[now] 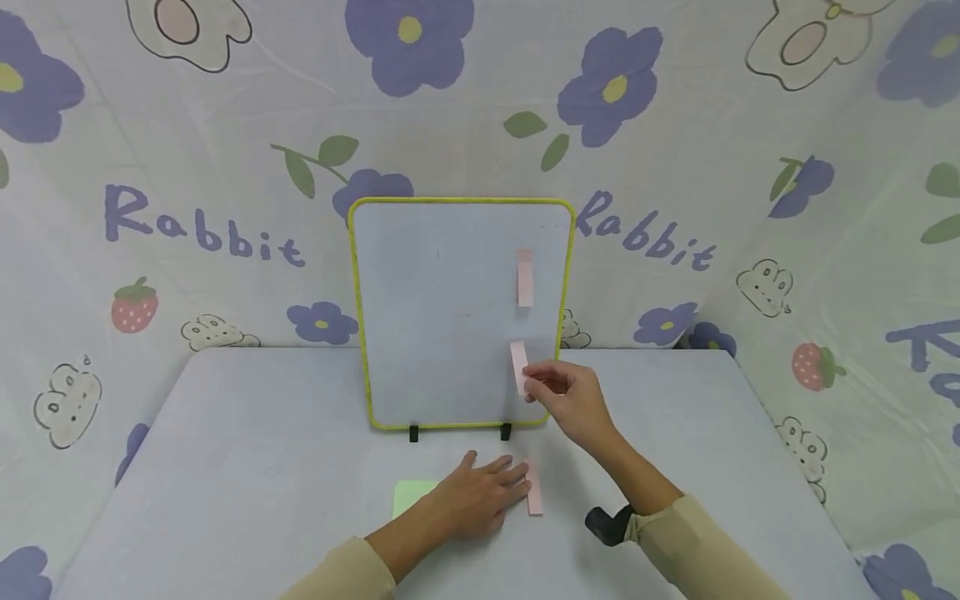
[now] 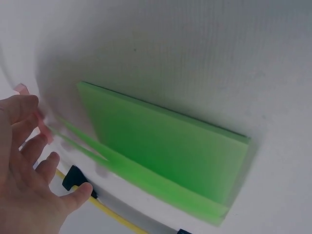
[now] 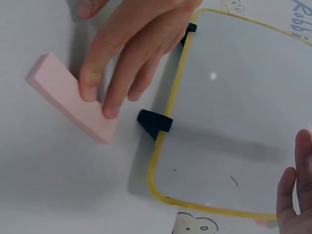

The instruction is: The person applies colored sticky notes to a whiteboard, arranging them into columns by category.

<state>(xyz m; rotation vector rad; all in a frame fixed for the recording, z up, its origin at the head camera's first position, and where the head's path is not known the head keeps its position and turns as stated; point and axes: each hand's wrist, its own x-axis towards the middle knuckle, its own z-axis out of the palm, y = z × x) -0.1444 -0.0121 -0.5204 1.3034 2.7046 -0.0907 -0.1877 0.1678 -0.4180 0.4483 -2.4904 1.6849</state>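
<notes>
My right hand [image 1: 573, 404] pinches a pale pink sticky note strip [image 1: 518, 357] between thumb and fingers, in front of the whiteboard's [image 1: 438, 350] lower right. Higher on the board, another pink sticky strip [image 1: 525, 283] hangs by its top end. Down on the table, the left hand [image 1: 480, 498] has its fingers extended over a small pink sticky note pad [image 3: 73, 100]; two fingertips meet the pad's long edge in the right wrist view. A green sticky note pad [image 2: 161, 126] lies beneath the left forearm, partly hidden in the head view, its top sheet curling up along one side.
The yellow-framed whiteboard leans back on two black feet [image 1: 414, 433] on the white table [image 1: 262, 467]. Behind it hangs a flower-and-rabbit patterned cloth [image 1: 465, 158], which also covers the sides. A black camera mount [image 1: 609, 527] sticks out by the right wrist.
</notes>
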